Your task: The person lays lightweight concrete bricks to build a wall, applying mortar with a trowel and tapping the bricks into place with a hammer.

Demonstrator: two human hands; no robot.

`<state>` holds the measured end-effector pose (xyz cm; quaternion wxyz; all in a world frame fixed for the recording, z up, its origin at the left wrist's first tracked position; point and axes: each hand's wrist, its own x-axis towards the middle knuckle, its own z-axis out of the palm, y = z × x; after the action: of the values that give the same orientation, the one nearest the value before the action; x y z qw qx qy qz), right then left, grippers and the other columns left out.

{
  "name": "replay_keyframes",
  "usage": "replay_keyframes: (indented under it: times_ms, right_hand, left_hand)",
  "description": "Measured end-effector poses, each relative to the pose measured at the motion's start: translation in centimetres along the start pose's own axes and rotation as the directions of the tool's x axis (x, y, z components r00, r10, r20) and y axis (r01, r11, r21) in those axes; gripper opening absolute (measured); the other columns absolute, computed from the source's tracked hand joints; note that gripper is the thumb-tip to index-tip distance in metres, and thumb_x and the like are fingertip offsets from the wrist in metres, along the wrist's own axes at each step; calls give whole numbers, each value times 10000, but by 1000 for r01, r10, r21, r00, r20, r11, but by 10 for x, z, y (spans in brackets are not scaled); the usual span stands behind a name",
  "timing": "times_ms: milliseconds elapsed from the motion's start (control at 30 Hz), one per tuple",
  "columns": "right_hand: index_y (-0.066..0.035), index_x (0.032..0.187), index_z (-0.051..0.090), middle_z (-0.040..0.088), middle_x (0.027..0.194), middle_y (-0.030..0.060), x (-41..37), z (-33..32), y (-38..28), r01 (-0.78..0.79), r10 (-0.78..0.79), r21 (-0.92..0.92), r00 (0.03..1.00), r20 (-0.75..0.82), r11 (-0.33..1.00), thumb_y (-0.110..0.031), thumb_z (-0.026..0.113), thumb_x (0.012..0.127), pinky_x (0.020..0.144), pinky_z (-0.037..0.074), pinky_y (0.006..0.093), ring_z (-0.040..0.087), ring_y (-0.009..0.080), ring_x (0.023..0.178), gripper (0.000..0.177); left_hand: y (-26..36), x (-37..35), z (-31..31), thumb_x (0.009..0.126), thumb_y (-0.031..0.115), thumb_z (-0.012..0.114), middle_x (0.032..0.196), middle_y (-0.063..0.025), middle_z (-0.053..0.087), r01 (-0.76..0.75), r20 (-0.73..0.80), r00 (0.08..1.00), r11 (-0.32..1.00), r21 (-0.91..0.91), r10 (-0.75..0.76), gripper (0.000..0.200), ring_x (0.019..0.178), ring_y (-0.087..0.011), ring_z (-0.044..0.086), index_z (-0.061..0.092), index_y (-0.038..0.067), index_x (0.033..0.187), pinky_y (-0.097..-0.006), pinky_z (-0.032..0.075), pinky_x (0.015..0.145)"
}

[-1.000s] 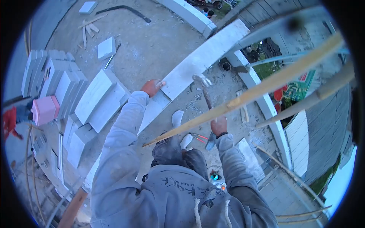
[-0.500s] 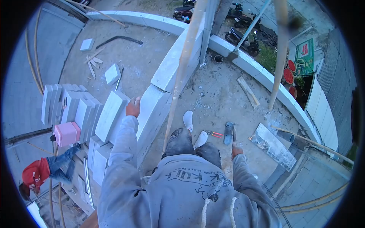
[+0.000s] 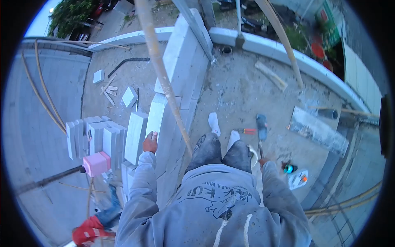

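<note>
My left hand lies on the top edge of the low wall of white blocks, its fingers bent over the edge. Low by my right thigh, my right hand is closed round a narrow dark hand tool, whose kind I cannot make out. A dark grey sandal lies on the floor just beyond that tool. Red-handled pliers are beside the sandal. Part of a white bucket shows between my leg and right hand.
Stacked white blocks and a pink container stand left. A person in red is lower left. A bamboo pole slants across the wall. A metal sheet, a plank and a teal-rimmed cup lie right.
My view has swung, so the surroundings sit differently in the picture. My left hand is nearer my body along the wall. The bucket and the cup have come into sight.
</note>
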<state>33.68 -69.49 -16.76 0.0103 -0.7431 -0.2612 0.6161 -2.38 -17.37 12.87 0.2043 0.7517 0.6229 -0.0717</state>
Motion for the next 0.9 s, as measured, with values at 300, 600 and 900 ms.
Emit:
replay_keyframes:
  times_ms: [300,600,900]
  right_hand:
    - [29,846,628,619,684,137,-36,-22,-110,-255,298,389,953,-52,885,-353,626,779,504,459,393,604,256,546,388]
    - [-55,1063,634,603,1130,140,24,-30,-106,-313,307,52,947,95,948,-320,590,753,899,446,363,563,294,1070,410]
    - [-93,1170,577,540,1236,129,76,-116,-103,-231,273,-224,946,178,947,-289,534,785,944,416,369,523,279,1135,435]
  left_hand:
    - [38,-3,-21,910,528,366,1178,-215,553,-89,118,990,987,133,74,632,1118,-342,520,526,-13,1195,-370,396,952]
    - [38,-22,-10,915,500,389,1159,-218,563,-89,156,985,987,132,68,583,1105,-351,525,532,4,1188,-381,400,936]
    - [16,-95,49,917,459,399,973,-227,615,89,520,847,994,67,-110,503,947,-372,578,612,14,1014,-393,447,811]
